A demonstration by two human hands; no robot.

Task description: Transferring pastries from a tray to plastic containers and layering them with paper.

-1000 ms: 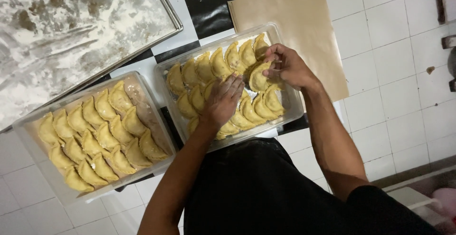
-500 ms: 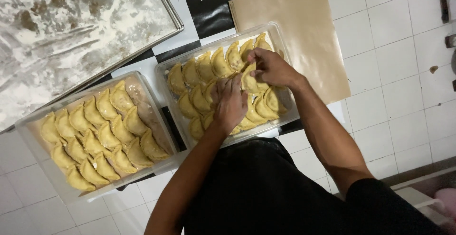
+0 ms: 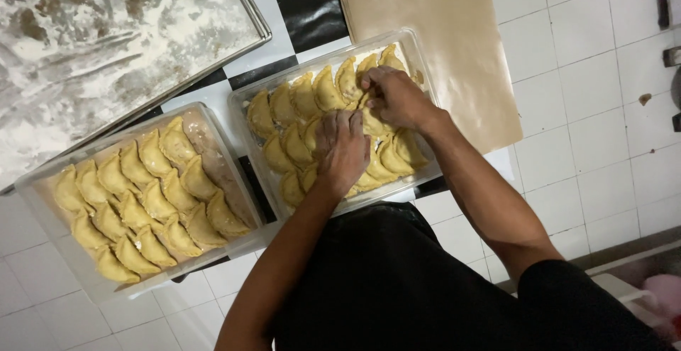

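Occlusion first: both hands cover the middle of the right clear tray (image 3: 424, 74), so the pastries under them can't be seen. Torso in black blocks the near tray edge. Floured metal sheet (image 3: 128, 32) is cut off top-left; a pink thing bottom-right corner is too cropped to identify.

Left hand (image 3: 342, 149) lies palm-down, fingers together, pressing flat on the half-moon pastries (image 3: 312, 96) mid-tray. It's not closed round anything.

Right hand (image 3: 394, 97) is curled, knuckles up, fingertips tucked down among the pastries at the tray's far right. Can't tell whether it actually pinches one; the fingertips are hidden.

Left clear tray (image 3: 42, 213): full of yellow crimped pastries (image 3: 142, 195) in rows, with a bare strip along its right side. No labels visible on either tray. Brown paper sheet (image 3: 440, 32), rectangular and plain, lies partly under the right tray's far corner on white tile.

Versus a second ago: right hand held a pastry raised above the tray; now it's down in the row. Left hand has shifted slightly inward. Left tray unchanged.
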